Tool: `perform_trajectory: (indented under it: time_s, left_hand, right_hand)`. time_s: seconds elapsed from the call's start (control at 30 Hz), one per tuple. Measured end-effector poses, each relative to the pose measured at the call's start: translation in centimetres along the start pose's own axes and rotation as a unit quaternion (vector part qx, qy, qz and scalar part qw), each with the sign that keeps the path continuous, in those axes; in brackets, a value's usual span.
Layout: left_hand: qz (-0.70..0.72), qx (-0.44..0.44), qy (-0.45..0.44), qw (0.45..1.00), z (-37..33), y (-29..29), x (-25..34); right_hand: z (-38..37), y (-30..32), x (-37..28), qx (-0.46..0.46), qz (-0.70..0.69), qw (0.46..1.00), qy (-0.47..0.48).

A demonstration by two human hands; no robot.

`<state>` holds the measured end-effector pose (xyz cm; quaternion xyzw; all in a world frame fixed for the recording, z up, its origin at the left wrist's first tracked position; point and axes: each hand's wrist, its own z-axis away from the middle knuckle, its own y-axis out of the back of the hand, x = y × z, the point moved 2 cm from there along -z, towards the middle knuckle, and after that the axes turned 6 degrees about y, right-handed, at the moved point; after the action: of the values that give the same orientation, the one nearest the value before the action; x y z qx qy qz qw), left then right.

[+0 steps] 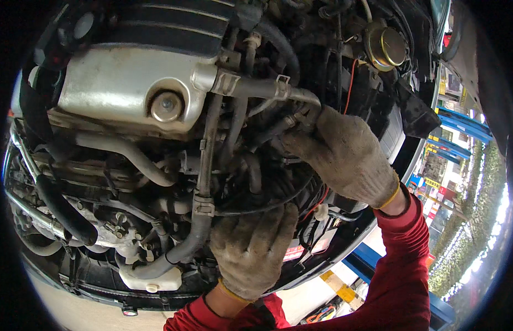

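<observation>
My right hand (347, 157), in a grey-beige work glove, is closed at the bent end of a black rubber hose (309, 102). Its thumb points left beneath the bend, and the other fingertips are hidden. Lower and to the left, my left hand (252, 251) wears a matching glove. Its fingers stretch forward into the engine bay, slightly bent, just below a thin black hose (267, 207); the tips are partly out of sight. Beside it on the left runs a thick coolant hose (198, 234) with a clamp (203, 206) around it.
A silver engine cover (118, 88) with a round filler cap (166, 106) fills the upper left. A brass-coloured round canister (386, 47) sits at the upper right. Below are a white plastic reservoir (151, 278) and the curved front edge of the bay. Blue lift posts (460, 124) stand beyond.
</observation>
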<state>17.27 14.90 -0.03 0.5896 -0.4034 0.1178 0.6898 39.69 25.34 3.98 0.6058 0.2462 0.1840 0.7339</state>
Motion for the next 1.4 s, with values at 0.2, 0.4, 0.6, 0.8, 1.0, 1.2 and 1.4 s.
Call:
perform_trajectory:
  time_s: [0.2, 0.4, 0.6, 0.8, 1.0, 1.2, 1.4]
  left_hand:
    - [-0.004, 0.012, -0.005, 1.0, 0.7, -0.4, -0.3]
    - [-0.007, 0.033, -0.012, 0.999, 0.7, -0.8, -0.5]
    - [0.004, 0.036, -0.018, 0.999, 0.6, -1.1, -0.6]
    - [-0.02, 0.086, -0.025, 0.996, 0.7, -1.7, -0.5]
    - [-0.03, 0.093, -0.032, 0.995, 0.9, -1.8, -0.4]
    - [-0.03, 0.11, -0.05, 0.992, 0.7, -2.6, -0.6]
    - [-0.041, 0.114, -0.056, 0.991, 0.9, -2.8, -0.8]
  right_hand:
    - [0.2, 0.1, 1.1, -0.116, -0.121, 0.984, -0.054]
    - [-1.7, -1.3, 2.1, -0.075, -0.285, 0.955, -0.022]
    - [-2.3, -0.2, 2.7, -0.18, -0.385, 0.897, -0.121]
    - [-3.4, -0.2, 2.9, -0.166, -0.362, 0.902, -0.169]
    - [-4.4, 1.4, 3.6, -0.287, -0.368, 0.806, -0.364]
    - [-4.3, 1.3, 3.7, -0.23, -0.393, 0.842, -0.288]
    - [-4.7, 0.7, 5.3, -0.323, -0.368, 0.818, -0.302]
